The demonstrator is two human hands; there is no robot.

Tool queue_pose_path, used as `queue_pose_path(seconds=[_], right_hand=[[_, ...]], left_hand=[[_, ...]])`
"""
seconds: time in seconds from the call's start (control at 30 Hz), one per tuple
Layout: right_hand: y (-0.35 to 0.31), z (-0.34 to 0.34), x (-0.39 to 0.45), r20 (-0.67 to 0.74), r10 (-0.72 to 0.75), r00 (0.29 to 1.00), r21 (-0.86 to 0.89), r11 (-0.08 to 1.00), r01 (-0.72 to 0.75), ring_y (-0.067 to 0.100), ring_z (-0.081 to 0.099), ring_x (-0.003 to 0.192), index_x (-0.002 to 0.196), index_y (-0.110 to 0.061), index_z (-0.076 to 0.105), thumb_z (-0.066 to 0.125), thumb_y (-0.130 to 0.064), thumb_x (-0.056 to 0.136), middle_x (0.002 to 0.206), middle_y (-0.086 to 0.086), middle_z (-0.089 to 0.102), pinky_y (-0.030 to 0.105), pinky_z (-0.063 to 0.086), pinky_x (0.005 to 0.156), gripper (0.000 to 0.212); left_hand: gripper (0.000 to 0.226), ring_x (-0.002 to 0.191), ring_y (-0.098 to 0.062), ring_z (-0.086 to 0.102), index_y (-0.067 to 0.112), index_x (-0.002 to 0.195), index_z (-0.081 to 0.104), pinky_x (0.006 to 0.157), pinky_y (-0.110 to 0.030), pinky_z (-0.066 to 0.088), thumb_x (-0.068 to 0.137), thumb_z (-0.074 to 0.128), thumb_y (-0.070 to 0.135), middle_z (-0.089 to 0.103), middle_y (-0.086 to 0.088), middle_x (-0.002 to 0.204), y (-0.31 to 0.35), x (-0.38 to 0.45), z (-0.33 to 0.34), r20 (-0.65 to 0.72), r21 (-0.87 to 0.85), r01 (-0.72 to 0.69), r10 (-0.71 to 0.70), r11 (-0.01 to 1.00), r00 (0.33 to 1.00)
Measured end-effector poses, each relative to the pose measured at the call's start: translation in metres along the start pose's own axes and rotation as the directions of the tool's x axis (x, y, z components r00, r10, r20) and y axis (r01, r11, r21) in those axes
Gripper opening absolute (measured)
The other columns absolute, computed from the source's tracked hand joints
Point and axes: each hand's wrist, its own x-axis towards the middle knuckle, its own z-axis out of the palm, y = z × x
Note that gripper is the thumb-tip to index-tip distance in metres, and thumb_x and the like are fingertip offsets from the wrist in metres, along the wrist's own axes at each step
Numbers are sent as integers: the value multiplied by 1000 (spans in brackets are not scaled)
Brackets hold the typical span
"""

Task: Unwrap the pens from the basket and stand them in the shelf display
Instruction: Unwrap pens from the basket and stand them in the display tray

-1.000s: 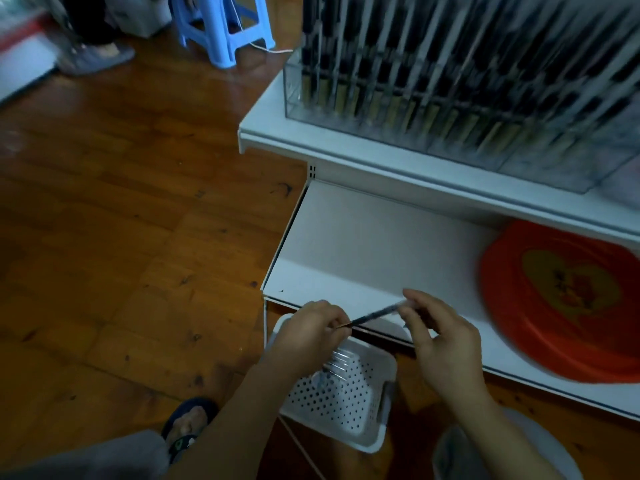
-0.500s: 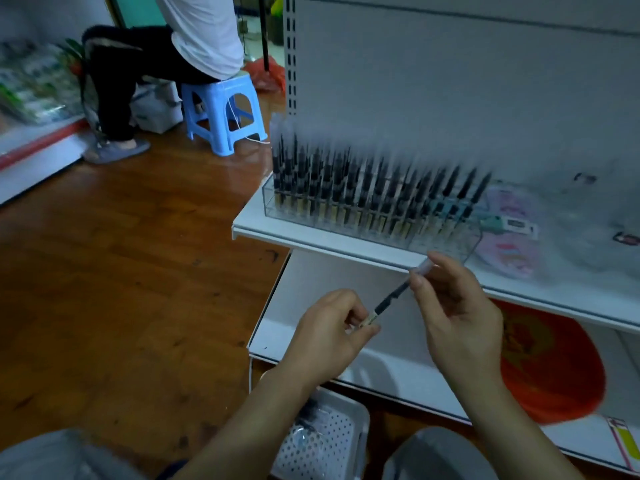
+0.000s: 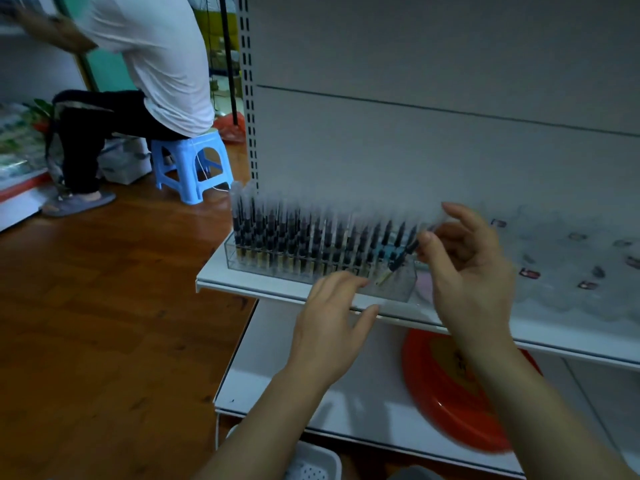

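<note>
A clear display box (image 3: 242,258) on the white shelf (image 3: 221,280) holds rows of dark upright pens (image 3: 298,237). My right hand (image 3: 467,268) pinches one dark pen (image 3: 401,259) by its top and holds it tilted, its tip down in the box's right end. My left hand (image 3: 332,323) hovers just in front of the shelf edge, fingers apart, holding nothing. A corner of the white perforated basket (image 3: 311,464) shows at the bottom, between my arms.
A red round tray (image 3: 446,396) lies on the lower shelf. Small packets (image 3: 530,273) lie on the shelf to the right of the box. At the back left a person sits on a blue stool (image 3: 192,166), on wooden floor (image 3: 104,323).
The view rose from the basket to the shelf. My left hand let go of the pen, and my right hand carried it up to the display box's right end.
</note>
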Motion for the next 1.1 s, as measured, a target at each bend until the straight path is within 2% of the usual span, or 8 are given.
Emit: queue_pose_path(seconds=[0.1, 0.23, 0.4, 0.6, 0.67, 0.77, 0.87, 1.1], right_hand=[[1, 4, 17, -23, -25, 999, -36, 999, 24, 16, 69, 87, 125, -35, 57, 68, -22, 94, 95, -14, 65, 41, 59, 80, 35], [6, 14, 31, -8, -91, 996, -140, 986, 89, 5, 65, 84, 125, -29, 60, 68, -20, 94, 92, -17, 63, 24, 55, 78, 34], [13, 26, 38, 69, -139, 988, -277, 949, 152, 6, 62, 81, 129, -20, 61, 67, -18, 95, 97, -2, 67, 16, 52, 75, 34], [21, 27, 45, 119, -169, 979, -347, 916, 200, 17, 63, 81, 129, -19, 62, 65, -18, 96, 95, 2, 67, 39, 56, 75, 34], [27, 26, 42, 154, -159, 975, -364, 909, 205, 19, 64, 79, 127, -19, 63, 67, -18, 95, 91, 2, 68, 42, 56, 74, 33], [37, 27, 32, 223, -162, 961, -408, 880, 243, 19, 64, 75, 126, -16, 65, 68, -18, 94, 89, 2, 70, 40, 55, 70, 31], [45, 29, 25, 214, -154, 965, -425, 874, 234, 20, 64, 75, 125, -15, 65, 68, -18, 94, 89, 4, 70, 37, 53, 68, 32], [45, 34, 30, 279, -136, 951, -427, 869, 249, 21, 64, 76, 129, -17, 61, 66, -18, 94, 85, 2, 68, 35, 51, 66, 35]], left_hand=[[47, 129, -12, 41, 18, 135, 56, 105, -23, 34, 95, 59, 41, 52, 4, 137, -1, 2, 2, 5, 92, -20, 20, 996, 1000], [54, 131, -18, 39, 15, 143, 48, 107, -34, 38, 96, 56, 42, 48, -1, 140, -2, 5, 7, 43, 191, -23, 15, 981, 999], [58, 128, -22, 42, 16, 148, 42, 103, -39, 44, 97, 54, 42, 49, -4, 137, -3, 7, 11, 70, 248, -3, -15, 969, 997], [57, 122, -25, 47, 14, 144, 46, 97, -42, 50, 96, 39, 43, 54, -5, 129, -5, 6, 14, 46, 260, 4, -16, 966, 999], [56, 120, -24, 47, 14, 143, 47, 94, -42, 51, 95, 38, 42, 54, -4, 128, -4, 7, 13, 34, 255, 5, -14, 967, 999], [52, 118, -23, 48, 14, 143, 48, 92, -40, 50, 94, 49, 33, 55, -3, 126, -5, 7, 13, 29, 247, 4, -11, 969, 1000], [52, 116, -23, 49, 14, 142, 48, 91, -40, 51, 92, 56, 25, 56, -4, 126, -6, 7, 12, 37, 248, -14, 5, 969, 999], [54, 117, -23, 48, 15, 144, 45, 94, -40, 50, 91, 56, 21, 55, -3, 126, -7, 6, 15, 39, 256, -16, 6, 966, 999]])
